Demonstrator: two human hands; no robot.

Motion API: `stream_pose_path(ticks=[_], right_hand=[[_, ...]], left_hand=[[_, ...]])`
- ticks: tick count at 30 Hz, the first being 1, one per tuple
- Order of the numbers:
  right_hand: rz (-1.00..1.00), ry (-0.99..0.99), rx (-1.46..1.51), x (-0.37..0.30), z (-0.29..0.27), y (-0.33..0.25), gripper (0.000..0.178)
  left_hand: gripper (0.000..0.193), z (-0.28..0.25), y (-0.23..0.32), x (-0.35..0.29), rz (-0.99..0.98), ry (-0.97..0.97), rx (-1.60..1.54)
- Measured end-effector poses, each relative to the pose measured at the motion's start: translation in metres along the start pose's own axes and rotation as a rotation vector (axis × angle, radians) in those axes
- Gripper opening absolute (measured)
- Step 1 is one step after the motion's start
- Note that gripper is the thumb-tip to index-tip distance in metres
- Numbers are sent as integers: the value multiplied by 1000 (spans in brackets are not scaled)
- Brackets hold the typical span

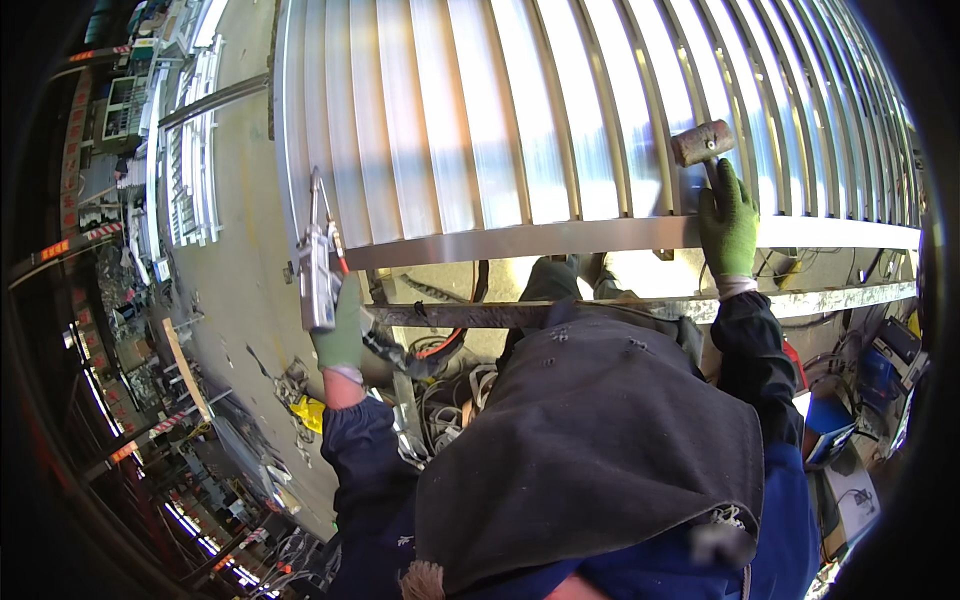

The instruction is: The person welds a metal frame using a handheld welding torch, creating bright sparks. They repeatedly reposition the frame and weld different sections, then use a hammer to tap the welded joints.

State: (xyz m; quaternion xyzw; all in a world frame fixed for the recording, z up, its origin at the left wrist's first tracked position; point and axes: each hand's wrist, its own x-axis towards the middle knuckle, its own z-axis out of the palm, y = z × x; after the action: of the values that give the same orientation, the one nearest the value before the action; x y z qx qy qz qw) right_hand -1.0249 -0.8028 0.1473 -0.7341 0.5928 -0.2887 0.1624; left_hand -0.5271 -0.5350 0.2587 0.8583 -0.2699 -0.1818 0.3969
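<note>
Head view, item one?

Left hand [345,335], green glove: one silver welding gun [317,285], by its look, with a slender nozzle. The glove is clamped on the gun body; how each finger lies underneath cannot be told.

Item two?

Right hand [730,225], green glove: one mallet [702,143] with a worn cylindrical head. Fingers together, closed round the handle.

Hazards, with causes?

Four, as judged. Nozzle knocked or bent — cause: the gun dipping onto the slatted metal panel [410,190]. Slat dented or marked — cause: a tilted or heavy mallet blow. Mallet head caught at a gap — cause: a blow landing between slats. Gun pulled aside — cause: the dark hose [395,352] near the left wrist snagging on the lower beam [600,312].

Positions relative to the fingers?

Gun: on the left glove, nozzle reaching forward beyond the fingers, over the panel's left edge. Mallet: head just ahead of the right fingertips, over the slats; touching or apart cannot be told. Panel: ahead of both hands, its front rail [500,242] passing beneath the right glove — the two hands well apart along it.
</note>
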Motion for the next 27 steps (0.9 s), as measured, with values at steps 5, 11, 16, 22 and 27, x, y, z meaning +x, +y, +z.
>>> stream_pose_path(ticks=[5, 11, 16, 22, 27], right_hand=[[-155, -103, -170, 8, -2, 9, 38], [61, -215, -49, 19, 3, 14, 40], [157, -173, 49, 23, 4, 9, 43], [175, -171, 40, 23, 4, 9, 43], [-207, -179, -317, 25, 5, 15, 28]], left_hand=[[52, 39, 25, 25, -211, -35, 58], [67, 89, 4, 51, -284, 195, 405], [67, 108, -14, 54, -249, 213, 689], [65, 127, -8, 48, -313, 188, 829], [62, 130, -11, 48, -265, 227, 842]])
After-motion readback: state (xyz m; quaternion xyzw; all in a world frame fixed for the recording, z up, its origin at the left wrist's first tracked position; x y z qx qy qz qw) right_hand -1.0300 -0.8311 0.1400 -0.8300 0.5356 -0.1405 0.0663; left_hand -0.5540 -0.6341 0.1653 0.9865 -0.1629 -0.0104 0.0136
